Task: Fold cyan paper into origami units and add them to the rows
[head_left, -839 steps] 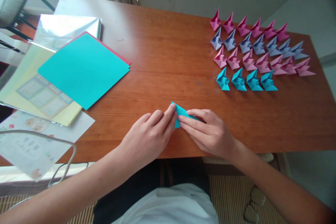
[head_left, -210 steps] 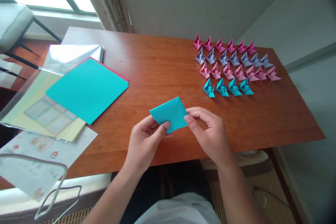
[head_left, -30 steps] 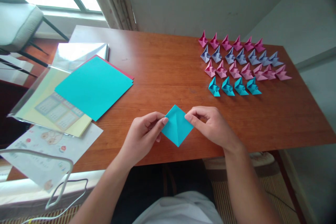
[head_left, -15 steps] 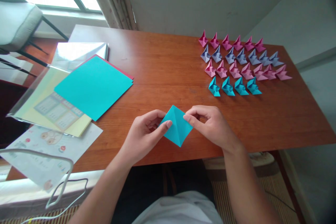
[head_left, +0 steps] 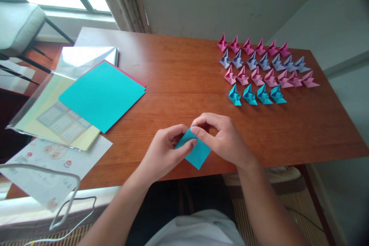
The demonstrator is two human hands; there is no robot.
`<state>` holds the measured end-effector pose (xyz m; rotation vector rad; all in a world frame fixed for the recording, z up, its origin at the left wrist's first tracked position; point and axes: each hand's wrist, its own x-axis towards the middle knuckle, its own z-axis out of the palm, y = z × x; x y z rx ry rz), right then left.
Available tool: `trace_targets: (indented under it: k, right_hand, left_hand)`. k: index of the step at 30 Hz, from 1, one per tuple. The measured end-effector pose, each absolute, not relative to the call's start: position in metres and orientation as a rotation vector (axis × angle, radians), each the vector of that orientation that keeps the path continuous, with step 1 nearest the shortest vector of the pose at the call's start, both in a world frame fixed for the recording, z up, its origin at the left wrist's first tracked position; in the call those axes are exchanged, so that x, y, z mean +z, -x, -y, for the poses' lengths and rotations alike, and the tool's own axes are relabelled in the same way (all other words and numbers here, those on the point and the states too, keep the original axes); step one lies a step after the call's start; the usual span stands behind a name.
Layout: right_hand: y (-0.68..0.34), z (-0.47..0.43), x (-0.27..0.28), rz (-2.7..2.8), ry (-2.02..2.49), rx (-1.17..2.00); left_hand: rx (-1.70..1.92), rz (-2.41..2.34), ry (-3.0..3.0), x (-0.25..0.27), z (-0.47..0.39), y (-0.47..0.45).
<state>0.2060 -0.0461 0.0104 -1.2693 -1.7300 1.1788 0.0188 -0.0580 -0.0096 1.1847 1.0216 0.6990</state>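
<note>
A small folded square of turquoise paper [head_left: 199, 155] is held near the table's front edge, one corner pointing toward me. My left hand [head_left: 170, 150] pinches its left side, with the thumb lying across the top face. At the far corner, the thumb and bent fingers of my right hand [head_left: 219, 134] grip the paper and cover part of it. The fingertips behind the paper are hidden.
Folded paper figures stand in rows at the right: magenta [head_left: 248, 47], lavender [head_left: 252, 61], pink [head_left: 257, 77] and turquoise [head_left: 249, 95]. Large turquoise sheets [head_left: 103, 96] lie at the left on a clear sleeve with yellow paper [head_left: 52, 96]. A printed sheet [head_left: 57, 169] and a grey metal bar [head_left: 77, 184] are nearer.
My right hand has moved left from the paper's right side to its far corner. The paper has shifted slightly toward me, and its centre crease no longer shows.
</note>
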Motion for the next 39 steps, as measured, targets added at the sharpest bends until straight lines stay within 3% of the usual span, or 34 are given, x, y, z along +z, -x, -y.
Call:
trace_targets:
  k: [15,20,25,28,39]
  right_hand:
    - [-0.206,0.039,0.007,1.293,1.366,0.839]
    - [-0.212,0.036,0.002,1.31,1.387,0.931]
    - [-0.211,0.034,-0.005,1.382,1.393,1.146]
    - [-0.204,0.032,-0.009,1.462,1.36,1.236]
    - [-0.204,0.028,-0.011,1.591,1.376,1.233]
  left_hand:
    - [0.654,-1.01,-0.922,-0.008,0.064,-0.032]
    - [0.643,-0.927,-1.073,-0.005,0.065,-0.013]
    - [0.878,-1.205,-1.288,0.001,0.056,0.007]
    - [0.816,-1.284,-1.492,0.0,0.049,0.005]
    - [0.716,-1.242,-1.526,-0.009,0.042,-0.002]
